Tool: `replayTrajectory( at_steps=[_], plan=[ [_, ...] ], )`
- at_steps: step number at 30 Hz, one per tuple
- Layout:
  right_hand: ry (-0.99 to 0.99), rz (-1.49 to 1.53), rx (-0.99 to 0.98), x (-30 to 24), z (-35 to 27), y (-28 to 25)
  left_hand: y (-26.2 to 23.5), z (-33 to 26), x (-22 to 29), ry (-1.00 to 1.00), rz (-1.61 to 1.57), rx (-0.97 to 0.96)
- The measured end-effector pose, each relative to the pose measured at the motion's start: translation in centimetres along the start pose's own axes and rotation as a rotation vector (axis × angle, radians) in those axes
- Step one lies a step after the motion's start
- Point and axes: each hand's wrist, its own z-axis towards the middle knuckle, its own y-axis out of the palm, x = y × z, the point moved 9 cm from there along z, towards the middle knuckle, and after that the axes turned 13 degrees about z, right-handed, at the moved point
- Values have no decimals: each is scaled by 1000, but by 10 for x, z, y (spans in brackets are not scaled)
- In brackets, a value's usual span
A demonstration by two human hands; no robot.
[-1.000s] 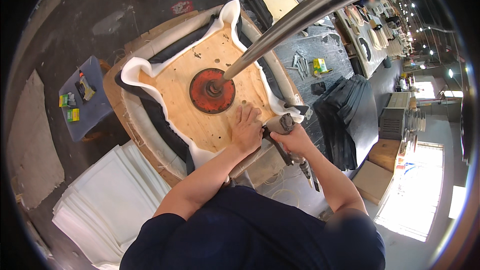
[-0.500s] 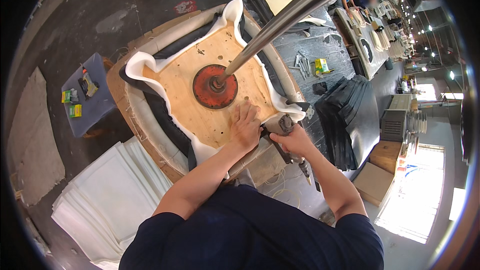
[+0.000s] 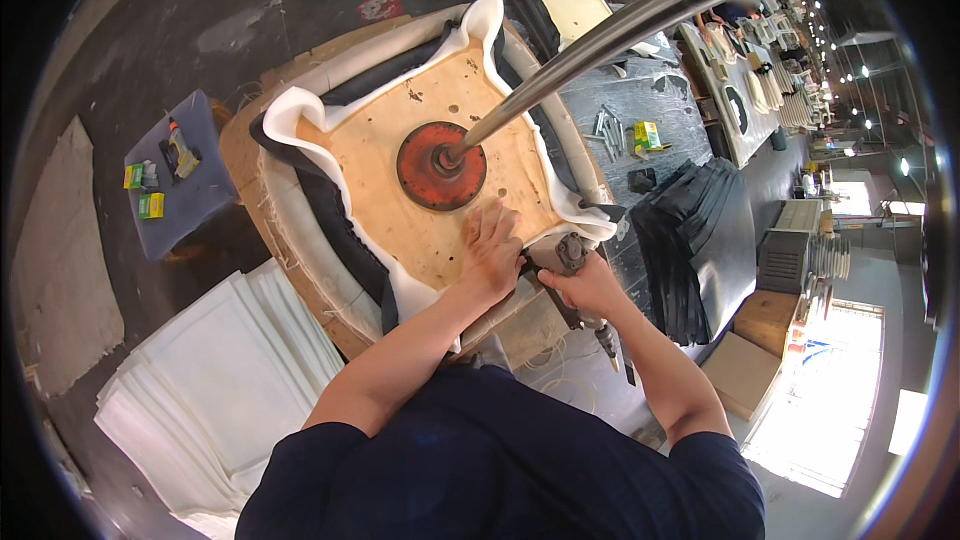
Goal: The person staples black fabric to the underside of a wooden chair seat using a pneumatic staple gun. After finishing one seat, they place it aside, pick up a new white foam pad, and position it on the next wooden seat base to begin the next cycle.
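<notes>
A plywood seat board (image 3: 370, 170) lies before me, its edges wrapped by white padding (image 3: 290, 110) over dark fabric (image 3: 335, 235). A metal pole (image 3: 600, 35) slants down to a red round plate (image 3: 418, 165) pressed on the board's middle. My left hand (image 3: 490, 258) rests on the board near its close right edge, fingers stretched out; its thumb is partly hidden. Beside it, my right hand (image 3: 590, 287) is closed around the handle of a pneumatic staple gun (image 3: 562, 253), whose front end is at the padded edge next to my left hand.
At left, a second staple gun (image 3: 180, 155) and small green-yellow boxes (image 3: 151, 205) lie on a bluish plastic-covered surface (image 3: 190, 215). White sheets (image 3: 215, 340) are stacked near left. Black sheets (image 3: 695, 250) lie at right, by a plastic-covered table (image 3: 620, 95).
The view has shifted slightly, so the board and plate appear a little further right. Both hands and the staple gun stay nearly in place at the padded edge.
</notes>
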Motion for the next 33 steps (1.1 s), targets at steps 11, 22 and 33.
replayTrajectory(
  at_steps=[11, 22, 33],
  plan=[
    [-67, 59, 18, -8, 1, 8, -8, -16, -8, 18, 20, 28],
    [-67, 37, 49, -19, -8, 22, -7, -20, -11, 11, 72, 5],
    [-66, -10, -49, -1, -10, 33, -12, -28, -17, -13, 49, -8]
  ],
)
